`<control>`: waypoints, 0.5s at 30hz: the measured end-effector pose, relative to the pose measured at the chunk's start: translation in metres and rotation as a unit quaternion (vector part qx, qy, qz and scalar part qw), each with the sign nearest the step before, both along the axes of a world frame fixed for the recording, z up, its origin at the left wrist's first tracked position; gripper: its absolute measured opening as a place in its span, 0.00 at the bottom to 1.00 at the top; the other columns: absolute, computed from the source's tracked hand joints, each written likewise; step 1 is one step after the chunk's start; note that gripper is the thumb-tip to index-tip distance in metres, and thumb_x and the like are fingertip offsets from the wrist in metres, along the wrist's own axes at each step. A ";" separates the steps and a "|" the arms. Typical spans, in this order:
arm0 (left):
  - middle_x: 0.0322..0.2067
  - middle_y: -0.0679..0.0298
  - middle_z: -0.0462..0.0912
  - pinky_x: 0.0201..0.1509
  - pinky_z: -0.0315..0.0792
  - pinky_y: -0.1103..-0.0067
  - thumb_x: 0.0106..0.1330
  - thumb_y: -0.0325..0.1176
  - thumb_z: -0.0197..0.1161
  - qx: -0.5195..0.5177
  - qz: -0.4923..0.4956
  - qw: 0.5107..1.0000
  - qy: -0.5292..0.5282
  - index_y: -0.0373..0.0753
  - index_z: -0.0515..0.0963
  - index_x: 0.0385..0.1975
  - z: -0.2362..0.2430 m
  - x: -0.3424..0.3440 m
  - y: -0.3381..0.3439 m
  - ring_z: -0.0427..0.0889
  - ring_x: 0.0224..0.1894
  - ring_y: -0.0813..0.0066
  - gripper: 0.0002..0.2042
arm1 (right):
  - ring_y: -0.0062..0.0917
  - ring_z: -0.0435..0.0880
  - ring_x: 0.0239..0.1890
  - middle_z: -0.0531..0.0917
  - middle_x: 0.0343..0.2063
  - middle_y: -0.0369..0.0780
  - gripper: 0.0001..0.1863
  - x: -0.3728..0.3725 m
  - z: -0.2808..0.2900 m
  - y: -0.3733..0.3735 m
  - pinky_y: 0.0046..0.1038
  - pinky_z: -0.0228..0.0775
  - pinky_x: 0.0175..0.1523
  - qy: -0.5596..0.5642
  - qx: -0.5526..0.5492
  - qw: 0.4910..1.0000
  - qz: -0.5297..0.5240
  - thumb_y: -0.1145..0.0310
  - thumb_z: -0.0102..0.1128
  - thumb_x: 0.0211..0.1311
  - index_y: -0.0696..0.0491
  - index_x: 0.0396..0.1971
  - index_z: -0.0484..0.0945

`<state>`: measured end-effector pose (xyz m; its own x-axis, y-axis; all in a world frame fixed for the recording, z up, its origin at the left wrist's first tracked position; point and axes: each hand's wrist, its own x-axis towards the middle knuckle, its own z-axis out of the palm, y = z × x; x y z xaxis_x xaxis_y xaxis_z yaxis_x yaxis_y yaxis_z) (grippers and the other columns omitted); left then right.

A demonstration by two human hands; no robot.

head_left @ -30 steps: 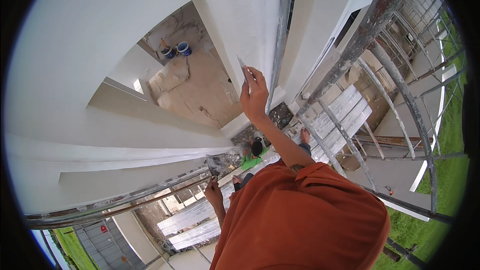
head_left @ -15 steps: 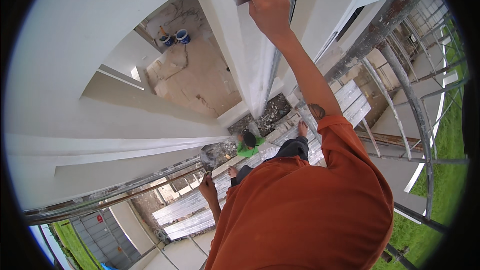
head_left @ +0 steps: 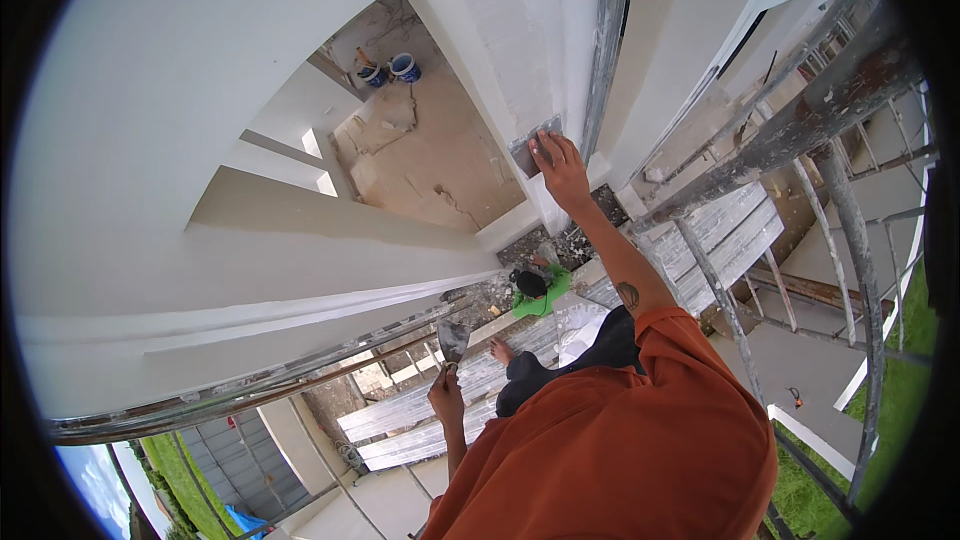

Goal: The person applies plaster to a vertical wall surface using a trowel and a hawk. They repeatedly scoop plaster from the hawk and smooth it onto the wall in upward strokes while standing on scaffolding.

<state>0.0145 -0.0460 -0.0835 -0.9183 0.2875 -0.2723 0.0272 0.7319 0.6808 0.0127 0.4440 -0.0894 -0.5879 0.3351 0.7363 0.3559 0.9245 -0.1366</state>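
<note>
One orange shirt [head_left: 610, 430] fills the lower middle, nearest of all. From its right sleeve the right arm reaches up and forward; the right hand [head_left: 562, 175] grips a wide blade [head_left: 522, 152], fingers spread across its face, the thumb hidden. That blade lies flat to the white pillar [head_left: 515, 50], just beside the opening's edge. Lower down, the left hand [head_left: 447, 402] is closed around the handle of a knife [head_left: 454, 342], whose broad, smeared blade points up, away from the body. A bare foot [head_left: 502, 351] rests on pale planks [head_left: 400, 432] to the right of the knife. A thick, spattered pole [head_left: 830, 115] slants across the right side. Below, past the planks, crouches a co-worker in green [head_left: 541, 292]. Through the opening, two blue-and-white buckets [head_left: 404, 68] stand on a dusty floor [head_left: 430, 155]. Grass [head_left: 185, 475] shows at lower left.
</note>
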 end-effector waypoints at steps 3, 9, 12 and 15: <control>0.18 0.65 0.76 0.23 0.66 0.80 0.68 0.40 0.54 0.072 -0.008 0.997 -0.037 0.31 0.79 0.38 0.008 -0.010 0.038 0.72 0.19 0.82 0.16 | 0.36 0.71 0.54 0.71 0.55 0.41 0.25 0.017 -0.006 -0.005 0.39 0.67 0.56 -0.037 -0.028 0.999 0.003 0.77 0.55 0.49 0.52 0.51 0.73; 0.24 0.64 0.77 0.30 0.70 0.82 0.69 0.42 0.53 0.401 0.059 0.857 -0.319 0.32 0.75 0.34 0.023 0.006 0.103 0.75 0.24 0.78 0.16 | 0.36 0.79 0.39 0.81 0.40 0.43 0.18 0.064 0.003 -0.053 0.37 0.73 0.42 -0.024 -0.344 0.936 0.071 0.74 0.57 0.53 0.56 0.46 0.76; 0.24 0.64 0.77 0.29 0.70 0.81 0.69 0.42 0.52 0.451 0.020 0.800 -0.396 0.32 0.74 0.39 0.043 0.010 0.122 0.75 0.24 0.76 0.16 | 0.39 0.80 0.37 0.81 0.39 0.45 0.19 0.072 0.056 -0.096 0.37 0.72 0.41 0.010 -0.548 0.830 0.104 0.73 0.57 0.54 0.56 0.48 0.75; 0.25 0.64 0.76 0.27 0.69 0.82 0.69 0.43 0.52 0.431 -0.037 0.794 -0.427 0.31 0.72 0.42 0.062 0.006 0.139 0.74 0.24 0.77 0.17 | 0.40 0.80 0.39 0.81 0.41 0.45 0.20 0.083 0.075 -0.138 0.38 0.72 0.42 0.051 -0.558 0.817 0.135 0.73 0.55 0.55 0.52 0.51 0.74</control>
<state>0.0201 0.0929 -0.0215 -0.4763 0.7495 -0.4598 -0.6921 0.0029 0.7218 0.0952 0.3056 -0.0140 -0.7058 0.6999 0.1096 0.0943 0.2462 -0.9646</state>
